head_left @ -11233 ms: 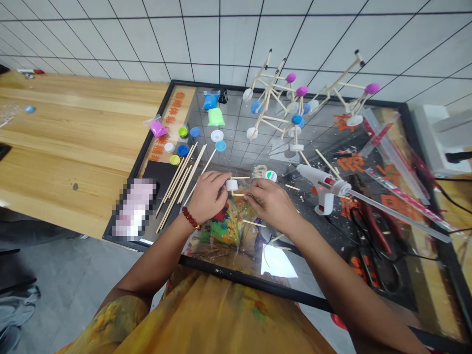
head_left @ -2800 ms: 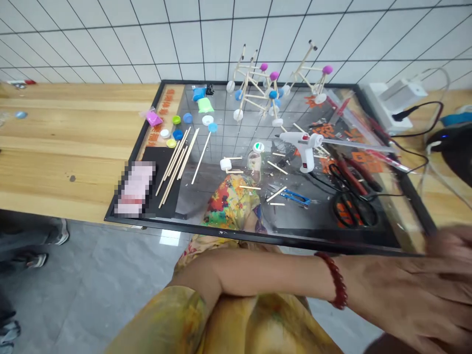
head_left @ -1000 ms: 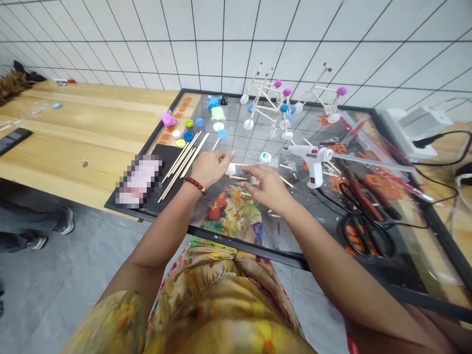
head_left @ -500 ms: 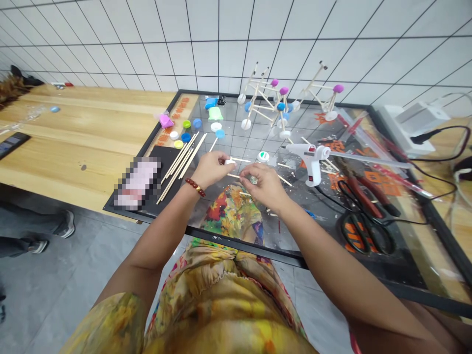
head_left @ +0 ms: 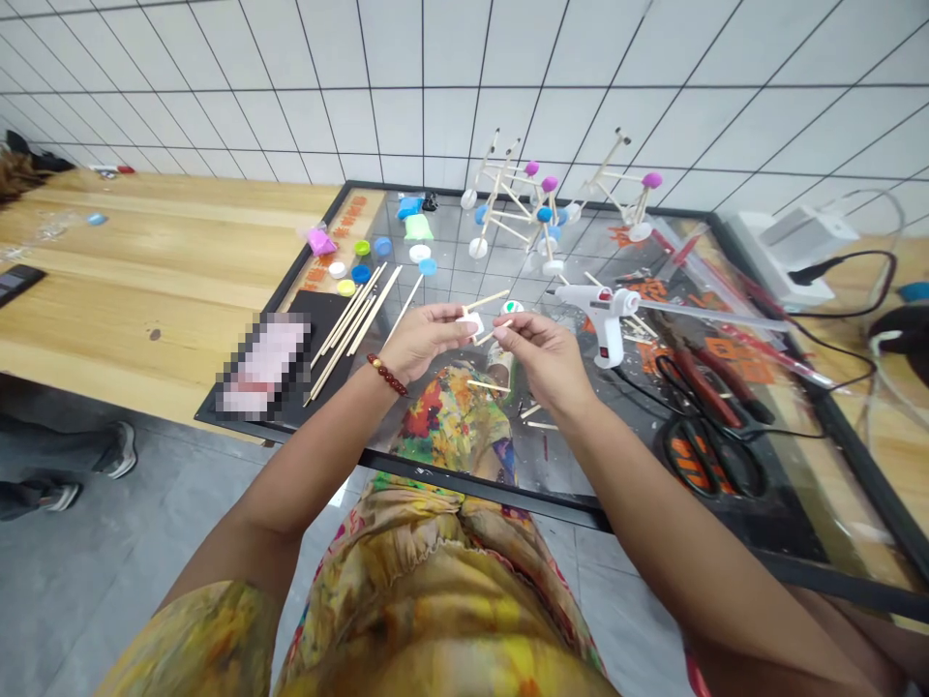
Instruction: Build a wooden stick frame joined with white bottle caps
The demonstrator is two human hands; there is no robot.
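My left hand (head_left: 430, 339) is closed in a pinch on a white bottle cap (head_left: 474, 321). A short wooden stick (head_left: 490, 300) juts out to the right from beside the cap; whether it is fixed to it I cannot tell. Between the thumb and fingers of my right hand (head_left: 541, 350) is another short wooden stick (head_left: 494, 334), slanting with its lower end close to the cap. Behind my hands, on the glass board, lies a white cap with a green mark (head_left: 512, 308). More cut sticks (head_left: 488, 385) lie below my hands.
Long sticks (head_left: 355, 319) lie left on a black sheet, near several coloured caps (head_left: 361, 275). Stick models with caps (head_left: 550, 215) stand at the back. To the right are a white glue gun (head_left: 604, 315), red-handled pliers (head_left: 715, 387), black scissors (head_left: 715, 460) and a power strip (head_left: 769, 261).
The cap in my left hand has shifted right and turned, its stick now slanting upward. My right hand has moved slightly right and the stick in its fingers is tilted more steeply.
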